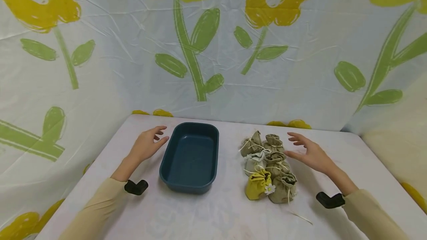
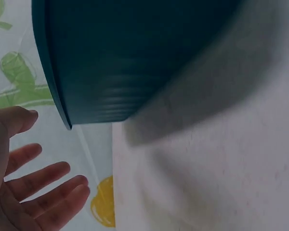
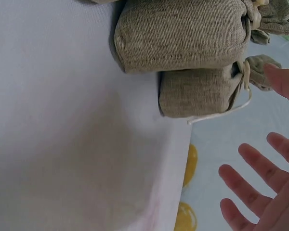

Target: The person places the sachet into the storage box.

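Observation:
A dark teal rectangular basin (image 1: 188, 187) stands on the table, and nothing lies in it. Just left of its rim hovers my left hand (image 1: 145, 145), fingers relaxed and holding nothing; the left wrist view shows the basin's side wall (image 2: 111, 62) beyond the thumb. To the right, several small drawstring cloth pouches stand in two columns: brown-grey ones (image 1: 282, 188), a whitish one (image 1: 255, 164) and a yellow one (image 1: 257, 186) with a white daisy. My right hand (image 1: 313, 155) hangs beside them on the right, fingers spread, apart from the nearest brown-grey pouch (image 3: 197, 91).
The table (image 1: 200, 216) carries a pale cloth. A flower-print curtain (image 1: 227, 84) rises behind its back edge and along the sides. A loose pouch cord (image 1: 301, 217) trails toward the front right. Black wrist mounts (image 1: 136, 187) sit on both forearms.

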{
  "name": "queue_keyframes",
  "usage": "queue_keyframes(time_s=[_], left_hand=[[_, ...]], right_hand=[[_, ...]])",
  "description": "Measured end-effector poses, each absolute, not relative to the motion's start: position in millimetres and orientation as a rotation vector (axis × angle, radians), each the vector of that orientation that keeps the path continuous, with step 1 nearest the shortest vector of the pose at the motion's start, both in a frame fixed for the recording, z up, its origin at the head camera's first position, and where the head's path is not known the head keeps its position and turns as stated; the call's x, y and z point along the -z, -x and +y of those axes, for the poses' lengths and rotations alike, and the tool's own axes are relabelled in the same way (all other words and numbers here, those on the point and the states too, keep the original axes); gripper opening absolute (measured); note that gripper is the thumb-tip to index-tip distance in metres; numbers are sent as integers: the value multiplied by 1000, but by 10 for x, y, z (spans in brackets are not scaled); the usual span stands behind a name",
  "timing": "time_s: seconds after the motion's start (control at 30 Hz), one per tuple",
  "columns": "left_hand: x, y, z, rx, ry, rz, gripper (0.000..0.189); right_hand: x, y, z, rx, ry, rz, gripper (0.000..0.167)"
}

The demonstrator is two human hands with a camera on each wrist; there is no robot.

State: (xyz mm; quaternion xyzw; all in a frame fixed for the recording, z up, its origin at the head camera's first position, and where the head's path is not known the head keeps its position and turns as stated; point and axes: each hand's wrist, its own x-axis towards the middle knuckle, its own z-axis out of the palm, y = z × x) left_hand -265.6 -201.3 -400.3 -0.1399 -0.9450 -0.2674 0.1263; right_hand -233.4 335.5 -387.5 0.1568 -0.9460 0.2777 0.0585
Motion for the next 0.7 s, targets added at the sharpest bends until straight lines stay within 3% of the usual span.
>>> queue_keyframes(time_s=[0.4, 0.7], left_hand=[[4074, 2700, -1895, 1321, 276, -2811, 53], [4096, 2742, -1840, 1409, 261, -2819, 47]], right_hand=[[3877, 2295, 3324, -961, -452, -2776, 61], [3835, 2104, 3338, -976, -524, -2693, 51]])
